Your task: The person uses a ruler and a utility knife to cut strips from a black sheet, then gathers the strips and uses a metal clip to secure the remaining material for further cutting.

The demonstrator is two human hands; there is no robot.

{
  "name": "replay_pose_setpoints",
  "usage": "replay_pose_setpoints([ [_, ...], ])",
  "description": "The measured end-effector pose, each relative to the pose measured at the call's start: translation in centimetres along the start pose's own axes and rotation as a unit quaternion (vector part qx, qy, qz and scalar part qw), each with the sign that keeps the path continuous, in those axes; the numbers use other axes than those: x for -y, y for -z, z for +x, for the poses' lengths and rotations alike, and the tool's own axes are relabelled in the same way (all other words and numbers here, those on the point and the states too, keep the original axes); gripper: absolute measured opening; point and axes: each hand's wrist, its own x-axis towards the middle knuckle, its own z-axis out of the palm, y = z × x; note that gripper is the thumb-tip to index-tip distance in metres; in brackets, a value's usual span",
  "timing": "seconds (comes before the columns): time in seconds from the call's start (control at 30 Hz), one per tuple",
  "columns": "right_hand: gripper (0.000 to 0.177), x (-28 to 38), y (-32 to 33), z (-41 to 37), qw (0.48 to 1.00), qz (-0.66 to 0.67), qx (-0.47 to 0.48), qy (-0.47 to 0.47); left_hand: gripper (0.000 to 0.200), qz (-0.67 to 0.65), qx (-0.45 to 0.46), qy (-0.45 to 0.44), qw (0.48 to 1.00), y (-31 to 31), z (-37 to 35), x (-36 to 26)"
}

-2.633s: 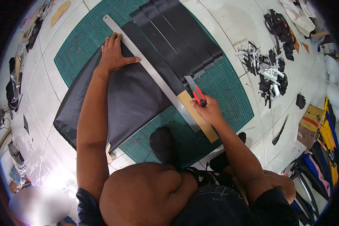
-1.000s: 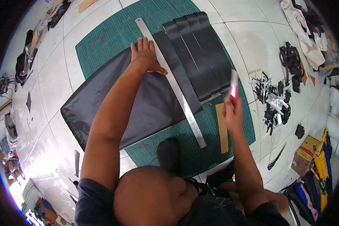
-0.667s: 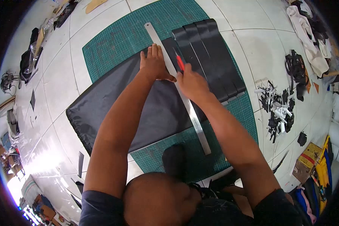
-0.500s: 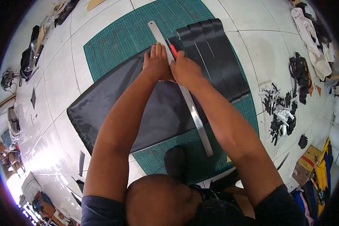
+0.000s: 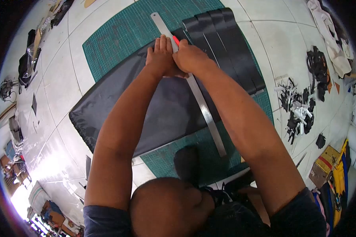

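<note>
My left hand (image 5: 160, 59) lies flat with fingers stretched out, pressing on a long steel ruler (image 5: 203, 106) and the black sheet material (image 5: 162, 114) beside it. Close against it, my right hand (image 5: 192, 58) is closed around a red cutter knife (image 5: 176, 40) at the ruler's right edge. Its blade end cannot be made out clearly. The ruler runs slantwise across the black material. To the right lie several overlapping black strips (image 5: 225, 51). A green cutting mat (image 5: 118, 47) is underneath everything.
White floor tiles (image 5: 55, 94) surround the mat. A heap of black and white scraps (image 5: 300, 112) lies at right, near a white cloth (image 5: 330, 39). A dark foot (image 5: 186, 164) rests on the mat's near part. Plastic-wrapped items (image 5: 29, 59) lie at far left.
The whole view has shifted a little, so the mat and ruler appear higher. My right hand with the cutter knife has moved slightly toward the ruler's far end; the left stays pressed down.
</note>
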Motion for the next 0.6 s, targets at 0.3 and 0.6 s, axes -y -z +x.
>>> replay_pose_setpoints([
  [0.3, 0.040, -7.6, -4.5, -12.2, 0.999, 0.001, 0.037, -0.032, 0.151, 0.007, -0.009, 0.019, 1.000, 0.4, -0.4, -0.5],
  [0.6, 0.029, -15.3, -8.1, -28.6, 0.991, -0.051, 0.095, -0.084, 0.151, -0.012, -0.052, -0.003, 0.999, -1.1, 0.1, 0.1],
])
